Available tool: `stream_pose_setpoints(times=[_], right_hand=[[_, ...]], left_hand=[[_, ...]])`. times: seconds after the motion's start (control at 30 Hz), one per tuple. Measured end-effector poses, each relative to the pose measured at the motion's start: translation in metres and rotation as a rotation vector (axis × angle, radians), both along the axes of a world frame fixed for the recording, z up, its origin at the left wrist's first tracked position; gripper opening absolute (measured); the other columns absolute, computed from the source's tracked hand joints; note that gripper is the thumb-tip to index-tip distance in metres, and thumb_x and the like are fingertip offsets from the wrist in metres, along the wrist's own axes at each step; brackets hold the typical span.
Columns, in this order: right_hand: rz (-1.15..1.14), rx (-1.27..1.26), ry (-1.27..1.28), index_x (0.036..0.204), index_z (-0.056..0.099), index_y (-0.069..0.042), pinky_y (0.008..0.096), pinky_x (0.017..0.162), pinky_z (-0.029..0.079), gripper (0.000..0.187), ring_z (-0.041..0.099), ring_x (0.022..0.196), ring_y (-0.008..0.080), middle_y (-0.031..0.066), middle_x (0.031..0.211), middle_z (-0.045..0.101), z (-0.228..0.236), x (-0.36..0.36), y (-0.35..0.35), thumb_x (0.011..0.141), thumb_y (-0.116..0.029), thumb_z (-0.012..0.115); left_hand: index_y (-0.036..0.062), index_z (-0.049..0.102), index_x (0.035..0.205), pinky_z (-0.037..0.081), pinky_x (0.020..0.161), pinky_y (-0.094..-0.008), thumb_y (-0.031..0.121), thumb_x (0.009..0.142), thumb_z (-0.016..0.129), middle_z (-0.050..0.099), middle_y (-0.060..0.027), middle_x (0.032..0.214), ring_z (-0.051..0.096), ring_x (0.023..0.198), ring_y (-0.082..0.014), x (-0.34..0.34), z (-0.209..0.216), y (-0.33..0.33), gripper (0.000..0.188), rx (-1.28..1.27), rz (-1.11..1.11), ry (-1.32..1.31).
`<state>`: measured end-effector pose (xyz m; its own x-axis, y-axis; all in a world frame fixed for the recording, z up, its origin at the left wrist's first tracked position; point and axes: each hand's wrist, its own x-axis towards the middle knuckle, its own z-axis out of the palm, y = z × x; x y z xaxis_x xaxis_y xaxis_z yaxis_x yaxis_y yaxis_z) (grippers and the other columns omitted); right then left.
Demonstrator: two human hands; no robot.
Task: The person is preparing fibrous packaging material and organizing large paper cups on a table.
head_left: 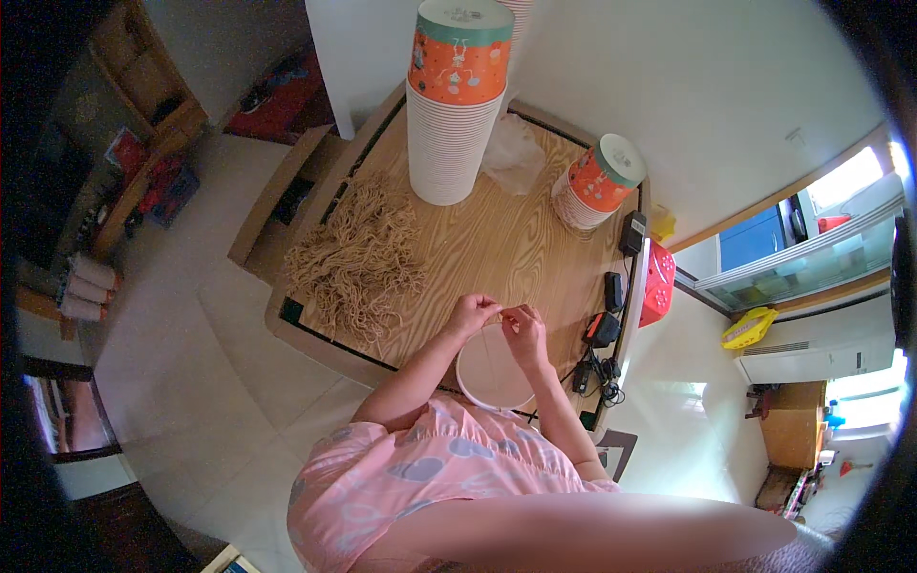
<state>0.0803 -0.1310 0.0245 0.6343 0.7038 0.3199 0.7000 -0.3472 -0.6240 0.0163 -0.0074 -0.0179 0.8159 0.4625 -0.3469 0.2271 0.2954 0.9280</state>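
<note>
Close to my body stands a round paper bucket (492,372), its open white inside facing up. At its far rim my left hand (472,315) is closed, thumb and fingers pinched together. My right hand (525,334) pinches just beside it, and the fingertips of both hands nearly meet. A small tan bit shows between them, too small to make out. On the table to the left lies a loose pile of tan twisted cords (358,258). A tall stack of white paper buckets (444,143), with an orange and green printed one on top, rises at the back.
A shorter orange-printed bucket stack (597,186) stands at the back right, near a crumpled clear plastic bag (514,153). Black adapters (602,329) and tangled cables (602,372) line the table's right edge. A red plastic basket (658,284) is beyond it. The wooden tabletop (478,253) has a raised border.
</note>
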Motion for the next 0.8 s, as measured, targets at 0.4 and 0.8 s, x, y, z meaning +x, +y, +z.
stream_pose_setpoints(times=[0.4, 0.8], right_hand=[[-0.039, 0.022, 0.317, 0.077, 0.061, -0.002, 0.0249, 0.058, 0.044, 0.008, 0.055, 0.062, 0.0139, 0.0068, 0.068, 0.057, 0.012, 0.009, 0.003, 0.07, -0.005, 0.061], [-0.009, 0.006, 0.59, 0.078, 0.056, -0.002, 0.0208, 0.058, 0.042, 0.005, 0.051, 0.064, 0.0057, -0.0004, 0.067, 0.056, 0.003, 0.024, -0.008, 0.074, 0.001, 0.055]], left_hand=[[-0.0002, 0.061, 0.076, 0.043, 0.054, -0.022, 0.014, 0.074, 0.062, 0.059, -0.0038, 0.067, 0.053, 0.06, -0.0085, 0.0, -0.003, 0.001, 0.014, -0.079, 0.035, 0.046], [0.0039, 0.057, 0.078, 0.043, 0.056, -0.025, 0.009, 0.072, 0.059, 0.056, -0.0021, 0.069, 0.051, 0.062, -0.0106, 0.006, -0.007, -0.007, 0.008, -0.042, -0.064, -0.013]])
